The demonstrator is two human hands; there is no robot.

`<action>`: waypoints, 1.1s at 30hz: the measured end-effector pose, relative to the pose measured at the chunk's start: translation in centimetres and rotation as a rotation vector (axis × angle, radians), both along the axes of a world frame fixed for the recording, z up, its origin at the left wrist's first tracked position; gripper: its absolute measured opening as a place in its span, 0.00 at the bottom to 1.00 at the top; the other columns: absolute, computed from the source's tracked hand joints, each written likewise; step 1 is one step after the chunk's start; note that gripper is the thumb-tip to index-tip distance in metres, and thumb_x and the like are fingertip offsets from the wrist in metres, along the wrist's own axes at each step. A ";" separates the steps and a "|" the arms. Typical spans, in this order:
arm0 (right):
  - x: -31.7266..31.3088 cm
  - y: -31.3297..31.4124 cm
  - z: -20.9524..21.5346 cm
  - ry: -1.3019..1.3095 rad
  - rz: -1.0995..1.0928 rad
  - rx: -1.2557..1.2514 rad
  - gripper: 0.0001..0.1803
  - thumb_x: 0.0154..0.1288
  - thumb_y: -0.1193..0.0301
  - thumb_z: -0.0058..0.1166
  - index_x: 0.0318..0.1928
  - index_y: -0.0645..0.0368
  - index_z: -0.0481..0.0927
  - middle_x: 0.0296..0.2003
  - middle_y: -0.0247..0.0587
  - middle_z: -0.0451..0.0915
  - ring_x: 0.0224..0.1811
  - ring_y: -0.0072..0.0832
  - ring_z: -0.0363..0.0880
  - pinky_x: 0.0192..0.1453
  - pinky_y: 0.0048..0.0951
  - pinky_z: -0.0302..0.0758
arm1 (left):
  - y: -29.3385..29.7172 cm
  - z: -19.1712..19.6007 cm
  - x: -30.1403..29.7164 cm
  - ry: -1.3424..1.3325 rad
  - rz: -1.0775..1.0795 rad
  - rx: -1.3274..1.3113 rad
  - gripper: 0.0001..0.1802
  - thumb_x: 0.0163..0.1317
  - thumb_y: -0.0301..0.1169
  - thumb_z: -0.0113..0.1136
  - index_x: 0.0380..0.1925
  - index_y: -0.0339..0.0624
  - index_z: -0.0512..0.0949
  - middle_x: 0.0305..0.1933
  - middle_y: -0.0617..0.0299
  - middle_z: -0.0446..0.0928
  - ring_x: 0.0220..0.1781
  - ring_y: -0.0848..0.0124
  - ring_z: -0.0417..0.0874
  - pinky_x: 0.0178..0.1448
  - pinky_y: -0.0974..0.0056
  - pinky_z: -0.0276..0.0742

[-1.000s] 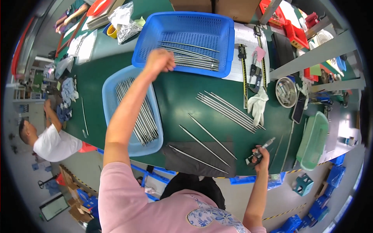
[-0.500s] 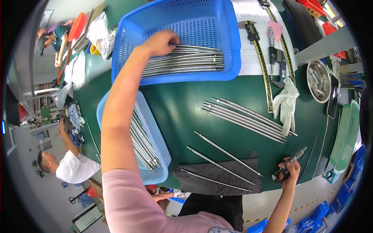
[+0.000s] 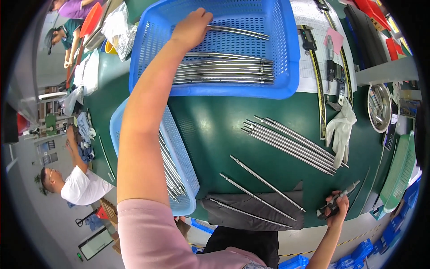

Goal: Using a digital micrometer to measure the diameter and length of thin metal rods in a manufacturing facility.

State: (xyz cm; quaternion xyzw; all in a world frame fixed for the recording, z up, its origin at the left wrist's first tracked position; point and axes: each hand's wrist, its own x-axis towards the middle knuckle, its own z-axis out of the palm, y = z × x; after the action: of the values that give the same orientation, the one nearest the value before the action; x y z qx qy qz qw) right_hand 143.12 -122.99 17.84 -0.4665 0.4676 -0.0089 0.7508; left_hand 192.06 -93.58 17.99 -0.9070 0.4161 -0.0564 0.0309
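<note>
Green table (image 3: 215, 130); left hand (image 3: 191, 28) now gripping basket rod (image 3: 237, 31).

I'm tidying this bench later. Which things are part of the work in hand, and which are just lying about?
In use:
left hand on a metal rod in the dark blue basket
right hand holding a caliper
three rods on the grey cloth

Lying about:
white glove
steel bowl
green tray

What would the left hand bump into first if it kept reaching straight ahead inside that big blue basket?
Probably the far wall of the dark blue basket. The left hand grips one metal rod at the far end of the basket, with little beyond it; depth is hard to judge.
</note>
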 end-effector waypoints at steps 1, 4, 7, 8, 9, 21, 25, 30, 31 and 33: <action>0.0 -0.1 0.0 -0.002 -0.008 0.002 0.16 0.48 0.67 0.48 0.34 0.67 0.69 0.20 0.44 0.73 0.07 0.21 0.63 0.08 0.16 0.60 | 0.3 0.2 -0.2 0.005 0.000 -0.146 0.10 0.43 0.23 0.51 0.30 0.39 0.68 0.34 0.56 0.67 0.38 0.59 0.70 0.39 0.61 0.69; -0.5 -0.3 0.2 -0.008 -0.004 -0.034 0.17 0.48 0.66 0.48 0.34 0.66 0.68 0.20 0.44 0.73 0.07 0.21 0.63 0.08 0.16 0.60 | 2.6 0.3 -0.8 0.411 -0.243 -0.105 0.10 0.40 0.22 0.53 0.27 0.39 0.69 0.32 0.57 0.68 0.37 0.58 0.70 0.39 0.61 0.68; -0.1 -0.3 0.3 -0.027 -0.008 -0.008 0.16 0.49 0.66 0.48 0.35 0.66 0.68 0.20 0.44 0.73 0.07 0.21 0.63 0.08 0.16 0.60 | 2.8 0.5 -2.5 0.449 -0.139 0.001 0.10 0.39 0.22 0.53 0.26 0.38 0.69 0.31 0.55 0.69 0.36 0.57 0.70 0.39 0.60 0.67; -0.2 -0.4 0.3 -0.025 -0.014 0.007 0.16 0.50 0.66 0.47 0.35 0.66 0.68 0.20 0.44 0.73 0.07 0.21 0.63 0.08 0.16 0.60 | 2.3 0.9 -2.7 0.439 -0.116 0.088 0.09 0.40 0.25 0.53 0.25 0.39 0.70 0.31 0.56 0.70 0.37 0.57 0.71 0.40 0.59 0.67; -0.2 -0.4 0.1 -0.026 -0.011 0.003 0.16 0.50 0.66 0.47 0.35 0.66 0.68 0.20 0.44 0.73 0.07 0.21 0.63 0.08 0.16 0.60 | 2.3 1.1 -2.6 0.438 -0.113 0.083 0.09 0.40 0.25 0.53 0.25 0.39 0.70 0.31 0.56 0.70 0.37 0.57 0.71 0.40 0.59 0.67; 0.1 -0.2 -0.1 -0.041 -0.005 0.038 0.15 0.51 0.67 0.46 0.36 0.67 0.68 0.20 0.45 0.73 0.07 0.21 0.63 0.08 0.16 0.60 | 2.3 -0.1 0.7 0.124 0.094 -0.012 0.09 0.42 0.26 0.56 0.26 0.42 0.69 0.32 0.57 0.69 0.38 0.56 0.70 0.39 0.58 0.67; -0.5 -0.5 -0.2 -0.029 -0.018 0.043 0.16 0.51 0.67 0.46 0.37 0.67 0.67 0.21 0.45 0.73 0.07 0.21 0.63 0.08 0.16 0.60 | 2.3 1.0 -1.3 -0.016 0.024 -0.170 0.09 0.42 0.27 0.57 0.27 0.42 0.72 0.31 0.58 0.71 0.36 0.60 0.72 0.38 0.60 0.69; -0.3 -0.5 0.1 -0.068 -0.029 0.042 0.17 0.52 0.66 0.45 0.37 0.67 0.67 0.22 0.46 0.73 0.07 0.21 0.62 0.07 0.16 0.61 | 4.0 1.5 -3.2 0.744 -0.036 -0.062 0.11 0.44 0.30 0.57 0.29 0.37 0.76 0.25 0.58 0.75 0.28 0.71 0.74 0.33 0.69 0.69; -0.2 -0.5 0.1 -0.066 -0.027 0.042 0.17 0.52 0.66 0.45 0.37 0.68 0.66 0.22 0.46 0.73 0.07 0.21 0.62 0.07 0.16 0.61 | 4.1 1.4 -3.2 0.827 0.044 -0.068 0.12 0.44 0.31 0.57 0.29 0.37 0.76 0.24 0.59 0.74 0.27 0.71 0.74 0.32 0.69 0.69; -0.3 -0.5 -0.1 -0.061 -0.020 0.043 0.17 0.52 0.67 0.45 0.37 0.68 0.66 0.22 0.46 0.73 0.07 0.21 0.62 0.08 0.16 0.61 | 4.3 1.1 -3.0 0.832 0.029 -0.070 0.11 0.43 0.29 0.55 0.29 0.37 0.76 0.22 0.59 0.74 0.26 0.70 0.74 0.31 0.68 0.68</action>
State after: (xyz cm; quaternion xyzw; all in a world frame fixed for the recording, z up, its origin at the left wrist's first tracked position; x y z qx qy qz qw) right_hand 142.77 -123.53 17.71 -0.4452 0.4492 -0.0206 0.7743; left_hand 189.02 -89.26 19.12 -0.8587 0.3782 0.3012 -0.1698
